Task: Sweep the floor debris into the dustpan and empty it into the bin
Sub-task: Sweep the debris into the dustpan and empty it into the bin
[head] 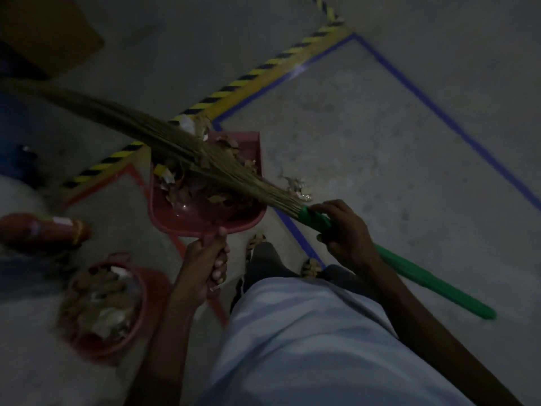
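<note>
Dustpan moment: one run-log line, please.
left hand grips dustpan | right hand grips broom | debris loaded | bin unemptied-into

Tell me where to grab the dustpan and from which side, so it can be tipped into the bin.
Grip the dustpan by its handle, the narrow end nearest the body, coming from behind. The left hand already wraps it there. The pan's wide mouth faces away and is piled with debris under the broom, so any other edge would probably spill it. The bin sits to the left.
</note>
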